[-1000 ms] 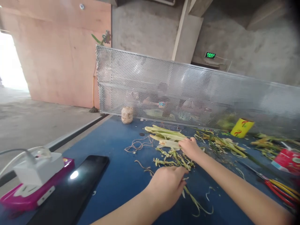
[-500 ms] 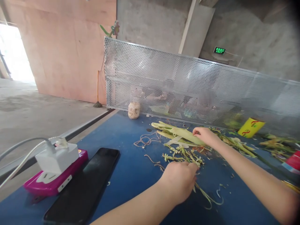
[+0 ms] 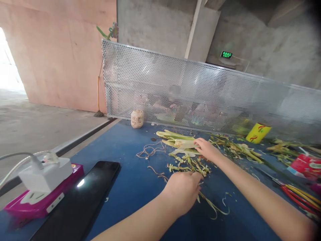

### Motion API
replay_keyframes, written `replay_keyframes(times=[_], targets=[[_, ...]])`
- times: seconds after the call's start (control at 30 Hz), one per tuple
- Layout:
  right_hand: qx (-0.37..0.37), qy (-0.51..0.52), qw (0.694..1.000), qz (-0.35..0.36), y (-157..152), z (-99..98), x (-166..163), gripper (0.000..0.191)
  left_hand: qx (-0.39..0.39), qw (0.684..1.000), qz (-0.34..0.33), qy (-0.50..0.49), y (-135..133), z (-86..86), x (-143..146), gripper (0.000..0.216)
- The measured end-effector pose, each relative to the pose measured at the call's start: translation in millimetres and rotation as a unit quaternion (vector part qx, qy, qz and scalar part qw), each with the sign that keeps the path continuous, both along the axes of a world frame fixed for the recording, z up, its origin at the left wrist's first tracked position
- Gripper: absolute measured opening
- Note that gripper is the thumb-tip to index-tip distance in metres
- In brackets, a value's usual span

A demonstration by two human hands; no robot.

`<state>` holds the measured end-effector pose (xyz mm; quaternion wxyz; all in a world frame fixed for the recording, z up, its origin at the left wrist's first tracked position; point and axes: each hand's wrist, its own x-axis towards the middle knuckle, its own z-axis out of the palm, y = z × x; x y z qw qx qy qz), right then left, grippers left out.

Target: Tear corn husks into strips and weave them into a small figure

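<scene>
My left hand (image 3: 184, 192) is closed low over the blue table (image 3: 120, 204), with thin pale green strips of husk (image 3: 209, 202) trailing out below its fingers. Just beyond it lie knotted, braided husk pieces (image 3: 188, 164). Farther out, my right hand (image 3: 207, 149) reaches to a pile of long corn husks (image 3: 173, 137), and its fingertips pinch the near end of a pale husk (image 3: 185, 144). The grip inside the left hand is mostly hidden.
A phone (image 3: 82, 197) and a magenta power strip (image 3: 47, 201) with a white charger are at left. Scissors (image 3: 283, 185), a red carton (image 3: 306, 165) and a yellow roll (image 3: 258, 133) are at right. Loose string (image 3: 150, 150) lies mid-table. A perforated metal screen (image 3: 160, 77) borders the back.
The view has shifted right, bringing the scissors into sight. A pale husk at my right fingers now lies differently over the pile. My left hand stays closed near the braided pieces.
</scene>
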<state>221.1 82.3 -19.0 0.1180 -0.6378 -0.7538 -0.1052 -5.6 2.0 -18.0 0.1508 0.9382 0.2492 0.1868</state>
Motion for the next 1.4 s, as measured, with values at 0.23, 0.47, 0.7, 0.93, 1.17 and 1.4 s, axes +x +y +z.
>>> replay_keyframes(times=[0.23, 0.47, 0.7, 0.93, 1.17, 1.4], targets=[[-0.07, 0.038, 0.995, 0.066, 4.5, -7.9, -11.8, 0.019, 0.007, 1.0, -0.001, 0.007, -1.2, 0.7, 0.9, 0.027], [-0.028, 0.195, 0.98, 0.04, 8.4, -3.3, 5.5, 0.018, -0.014, 1.0, 0.003, -0.003, -1.7, 2.5, 1.1, 0.027], [0.014, 0.426, 0.904, 0.019, 12.8, 7.8, 19.9, 0.016, -0.042, 0.999, 0.027, -0.014, -2.8, 2.5, 2.0, 0.029], [-0.022, 0.62, 0.782, 0.057, -0.2, 26.5, 2.4, 0.019, -0.081, 0.99, 0.069, -0.09, -1.0, 3.0, 1.0, 0.03], [-0.218, 0.663, 0.712, 0.083, -45.1, 31.3, -43.5, 0.016, -0.287, 0.874, 0.109, -0.375, 9.2, 0.8, 5.4, 0.059], [-0.328, 0.656, 0.673, 0.095, -73.0, 23.0, -71.7, 0.013, -0.476, 0.725, 0.076, -0.491, 21.3, 8.2, 4.1, 0.058]])
